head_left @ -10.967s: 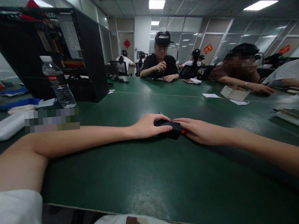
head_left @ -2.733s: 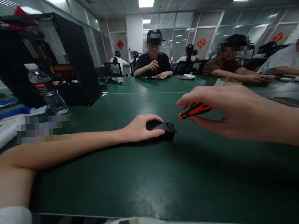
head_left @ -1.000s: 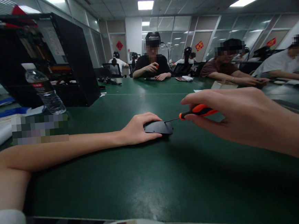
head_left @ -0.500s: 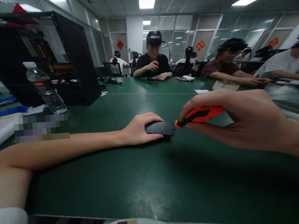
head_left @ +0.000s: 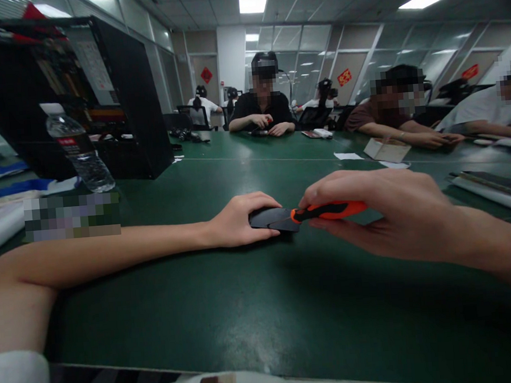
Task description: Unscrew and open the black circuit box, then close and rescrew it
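Observation:
A dark grey computer mouse [head_left: 269, 219] rests on the green tabletop [head_left: 228, 300], its flat face upward. My left hand [head_left: 239, 221] grips it from the left, thumb and fingers along its two sides. An orange and black screwdriver [head_left: 328, 210] lies nearly level in my right hand [head_left: 394, 216], pinched between thumb and fingers. Its thin shaft points left over the mouse; whether the tip touches it I cannot tell.
At the left stand an open black computer case [head_left: 128, 101] and a water bottle [head_left: 79, 149]. A small box [head_left: 385, 149] and paper [head_left: 349, 156] lie at the right, near a dark flat item [head_left: 498, 189]. Several people sit around the table, one person [head_left: 266, 105] opposite.
My right hand has moved left and slightly down, tilting the screwdriver flatter and bringing its shaft further over the mouse. My left hand and the mouse have hardly moved.

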`<state>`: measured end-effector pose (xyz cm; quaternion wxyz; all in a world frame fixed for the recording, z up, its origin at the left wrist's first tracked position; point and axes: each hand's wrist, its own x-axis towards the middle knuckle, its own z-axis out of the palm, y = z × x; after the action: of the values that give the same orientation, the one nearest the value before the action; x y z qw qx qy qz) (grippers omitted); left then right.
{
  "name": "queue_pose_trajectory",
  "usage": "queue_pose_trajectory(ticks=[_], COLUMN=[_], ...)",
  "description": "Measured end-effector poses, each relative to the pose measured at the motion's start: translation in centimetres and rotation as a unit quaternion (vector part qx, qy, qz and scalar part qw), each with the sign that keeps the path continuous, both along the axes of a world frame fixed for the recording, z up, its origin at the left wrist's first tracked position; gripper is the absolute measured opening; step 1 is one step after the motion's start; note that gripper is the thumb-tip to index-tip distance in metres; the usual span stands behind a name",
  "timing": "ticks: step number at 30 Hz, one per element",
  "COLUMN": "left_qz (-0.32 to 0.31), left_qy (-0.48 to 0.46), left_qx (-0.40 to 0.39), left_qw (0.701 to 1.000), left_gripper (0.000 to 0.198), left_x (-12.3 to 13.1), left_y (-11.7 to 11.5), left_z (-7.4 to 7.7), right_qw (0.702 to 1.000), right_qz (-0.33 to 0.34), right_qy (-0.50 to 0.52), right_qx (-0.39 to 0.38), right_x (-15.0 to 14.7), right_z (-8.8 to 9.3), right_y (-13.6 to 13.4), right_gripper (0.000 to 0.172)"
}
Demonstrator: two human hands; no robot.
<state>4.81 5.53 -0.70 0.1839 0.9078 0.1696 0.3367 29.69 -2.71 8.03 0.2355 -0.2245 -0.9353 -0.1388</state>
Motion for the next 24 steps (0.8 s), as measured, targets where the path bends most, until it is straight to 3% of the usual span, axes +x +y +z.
queue_pose_trajectory(ticks=[4,9,21,24], left_qz=[-0.001,0.007,0.008,0.005], left_qy=[0.006,0.012,0.006,0.005], left_qx=[0.004,-0.001,0.018,0.019], left_qw=[1.000,1.000,1.000,1.000], left_gripper=[0.044,0.045,0.045,0.044], left_x=[0.01,0.01,0.05,0.05], left_y=[-0.01,0.02,0.12,0.10], left_z=[0.07,0.07,-0.12,-0.10], right_qw=[0.999,0.998,0.989,0.990], right_qz=[0.054,0.061,0.135,0.124], right_qy=[0.001,-0.005,0.020,0.016], right_qx=[0.000,-0.010,0.058,0.064], right_x=[-0.09,-0.31,-0.31,-0.36], right_z=[-0.11,-0.05,-0.51,-0.51], right_y=[-0.18,-0.47,0.19,0.26], right_gripper=[0.017,0.018,0.019,0.018])
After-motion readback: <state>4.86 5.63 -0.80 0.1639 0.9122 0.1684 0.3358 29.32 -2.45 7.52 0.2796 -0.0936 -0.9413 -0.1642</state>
